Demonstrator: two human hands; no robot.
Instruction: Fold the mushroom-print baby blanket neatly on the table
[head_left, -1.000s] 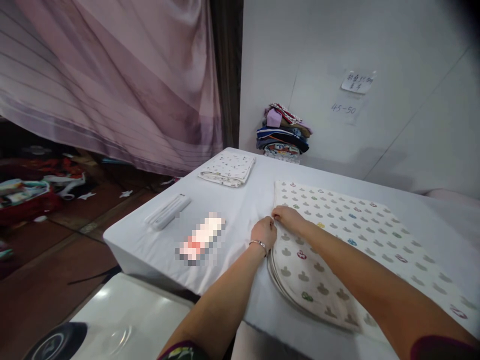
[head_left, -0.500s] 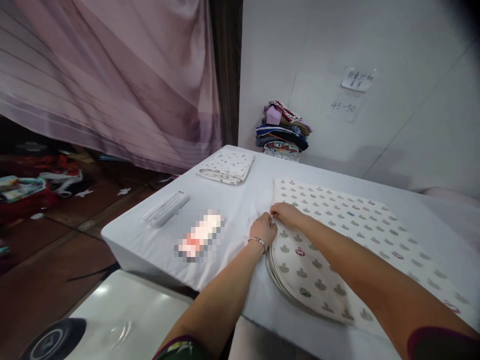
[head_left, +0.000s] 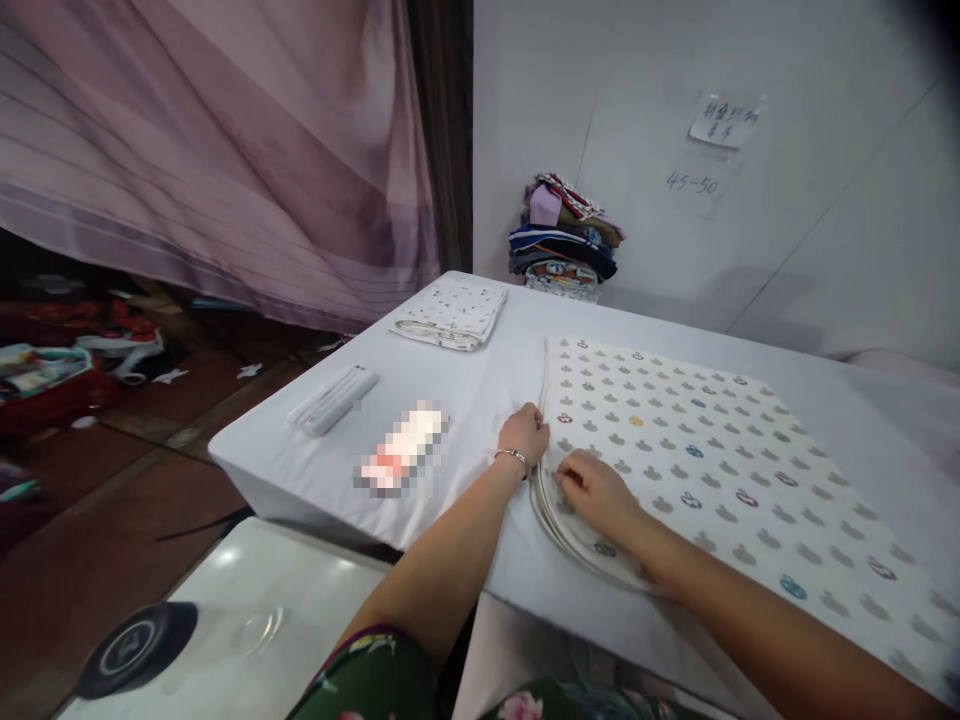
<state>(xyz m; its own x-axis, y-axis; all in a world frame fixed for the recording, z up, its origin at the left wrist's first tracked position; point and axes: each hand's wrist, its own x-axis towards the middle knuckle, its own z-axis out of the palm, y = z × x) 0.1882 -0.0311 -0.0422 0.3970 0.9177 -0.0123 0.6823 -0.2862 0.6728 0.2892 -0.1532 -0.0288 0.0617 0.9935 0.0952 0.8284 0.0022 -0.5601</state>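
Spread flat where the right part of the white bench (head_left: 465, 390) gives it room, one patterned cloth (head_left: 675, 440), off-white, printed with rows of grey rabbit heads, a few outlined in red, blue, yellow or green; several layers show at its curved near-left corner. Left hand (head_left: 523, 437), bracelet (head_left: 513, 456) at the wrist: fingers curled closed on the cloth's left edge. Right hand (head_left: 595, 492): bent over the cloth just inside that same edge, nearer the body, thumb and forefinger almost together; whether they nip the fabric cannot be told. Green flowered sleeve (head_left: 375, 675) on the left arm. One folded cloth (head_left: 452, 308), white with small dark marks, at the bench's far left corner. One white oblong case (head_left: 334, 398), lying near the left edge. One oblong thing (head_left: 405, 450), pixelated, between the case and the left hand. One pile of folded fabrics (head_left: 564, 240), mixed colours, beyond the far edge, by the pale wall (head_left: 637, 80). Two paper notes, handwritten, fixed to the wall, the upper (head_left: 726, 120) above the lower (head_left: 693, 183), marked "45-50". One pinkish curtain (head_left: 285, 150), hanging at left.
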